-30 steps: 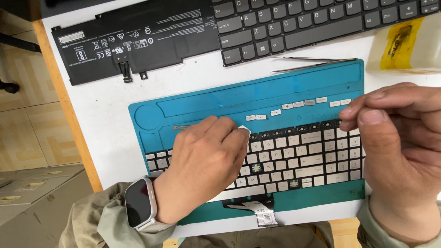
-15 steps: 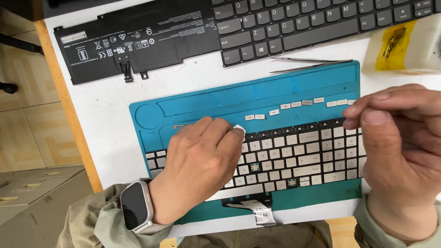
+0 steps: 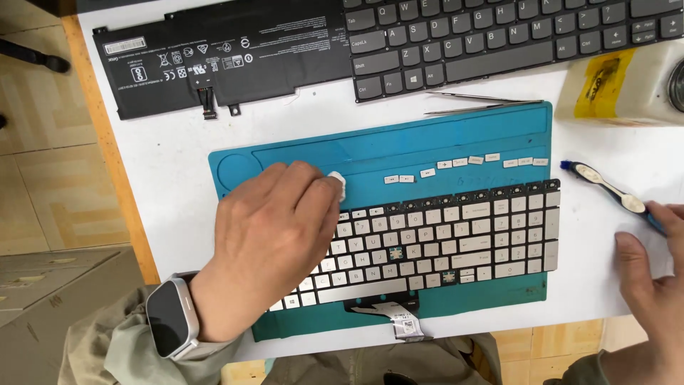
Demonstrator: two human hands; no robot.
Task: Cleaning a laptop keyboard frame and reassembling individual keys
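Now your left hand lies flat over one silver keyboard, pinching one white wad; your right hand, half curled, touches one blue toothbrush, grip unclear; ten loose keycaps on one teal mat

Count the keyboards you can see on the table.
2. A dark grey keyboard lies along the table's far edge beside the black battery; a silver-keyed keyboard lies on the blue mat, partly under the left hand.

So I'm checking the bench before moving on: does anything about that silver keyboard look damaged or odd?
Yes. The silver keyboard on the teal mat has its top row stripped to bare sockets, plus two gaps lower down. The loose keycaps lie in a line above it.
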